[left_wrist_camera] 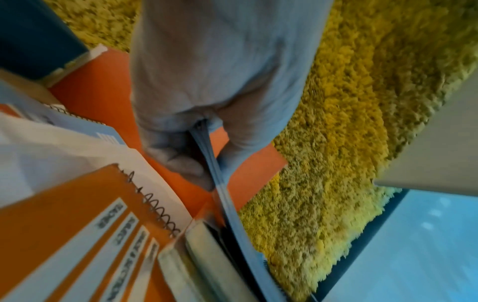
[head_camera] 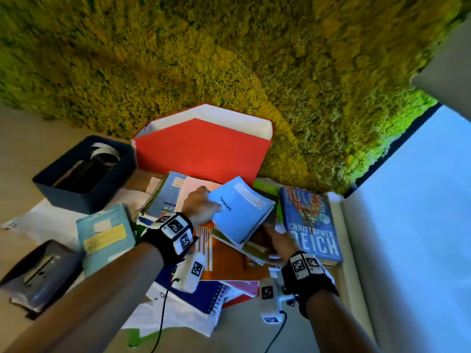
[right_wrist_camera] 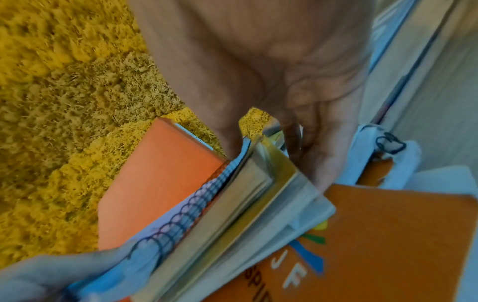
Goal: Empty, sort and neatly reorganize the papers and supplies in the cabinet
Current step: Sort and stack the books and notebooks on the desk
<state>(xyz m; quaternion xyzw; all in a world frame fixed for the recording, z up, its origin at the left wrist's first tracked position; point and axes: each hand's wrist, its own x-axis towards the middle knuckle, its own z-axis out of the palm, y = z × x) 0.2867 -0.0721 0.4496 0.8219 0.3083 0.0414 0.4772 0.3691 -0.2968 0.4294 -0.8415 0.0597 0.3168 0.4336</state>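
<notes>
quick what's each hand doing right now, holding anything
Left hand: grips the edge of the light blue spiral notebook.
Right hand: fingers curled under the stack of books beneath that notebook, holding it.

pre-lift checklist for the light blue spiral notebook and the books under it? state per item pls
1. Left hand grips the light blue spiral notebook at its free edge: ok.
2. Right hand grips the books under it at the spiral side: ok.
3. Notebook raised off the orange notebook: ok, tilted.
4. Whole bundle held, nothing slipping: cannot tell, views blurred.
5. Hardcover book clear of the bundle: ok, lying beside it.
6. Red folder behind, open for filing: ok, standing against the moss wall.
</notes>
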